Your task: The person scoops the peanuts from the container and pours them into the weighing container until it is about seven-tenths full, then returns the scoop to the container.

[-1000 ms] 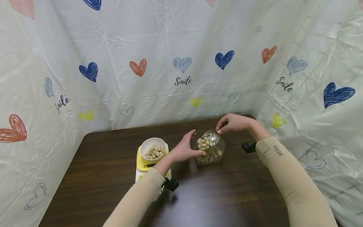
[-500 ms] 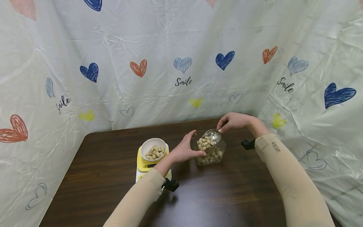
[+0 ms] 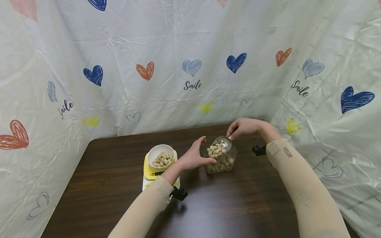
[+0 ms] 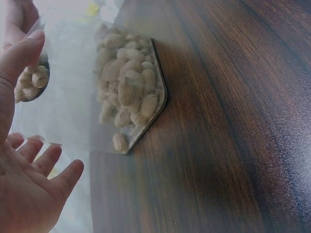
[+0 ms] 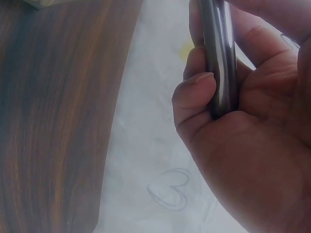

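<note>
My right hand holds a metal scoop by its handle, fingers curled round the shiny handle in the right wrist view. The scoop slants down to the left at the mouth of a clear plastic container, and peanuts lie in its bowl. More unshelled peanuts fill the container's lower part. On the container's left side my left hand grips near the rim, thumb in front and fingers behind. In the left wrist view the thumb overlaps the upper edge.
A white bowl holding peanuts stands on a yellow and white kitchen scale to the left, partly behind the left forearm. All of it rests on a dark wooden table. A white curtain with hearts surrounds the table.
The right forearm has shifted slightly to the left, and the scoop has tilted and moved a little over the container. My left hand, the container and the bowl stay in place.
</note>
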Demonstrator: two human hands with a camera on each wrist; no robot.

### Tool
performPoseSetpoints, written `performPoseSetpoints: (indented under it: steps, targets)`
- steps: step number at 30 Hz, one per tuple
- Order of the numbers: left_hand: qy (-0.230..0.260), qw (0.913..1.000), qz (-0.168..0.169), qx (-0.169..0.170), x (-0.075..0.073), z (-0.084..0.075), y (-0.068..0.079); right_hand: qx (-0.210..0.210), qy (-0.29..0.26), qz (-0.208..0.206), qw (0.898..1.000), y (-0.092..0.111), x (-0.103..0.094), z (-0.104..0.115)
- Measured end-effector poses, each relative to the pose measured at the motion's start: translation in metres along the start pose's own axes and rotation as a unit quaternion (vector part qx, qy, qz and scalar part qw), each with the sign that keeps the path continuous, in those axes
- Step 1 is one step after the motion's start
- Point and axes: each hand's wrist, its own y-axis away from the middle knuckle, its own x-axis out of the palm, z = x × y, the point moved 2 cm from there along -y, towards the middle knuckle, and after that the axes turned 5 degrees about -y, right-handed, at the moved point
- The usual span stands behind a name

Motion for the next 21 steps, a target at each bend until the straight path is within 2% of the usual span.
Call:
performPoseSetpoints:
  steps: [12,21]
  targets:
    - [0.006,1.0000,0.002,-0.006,-0.0002,-0.0011,0.0012,-0.008,0.005,0.003,1.000,0.0020,-0.0046,-0.0035]
    - [0.002,0.9999,0.000,-0.013,-0.0009,-0.0020,0.0015,0.001,-0.004,-0.002,1.000,0.0042,-0.0093,-0.0064]
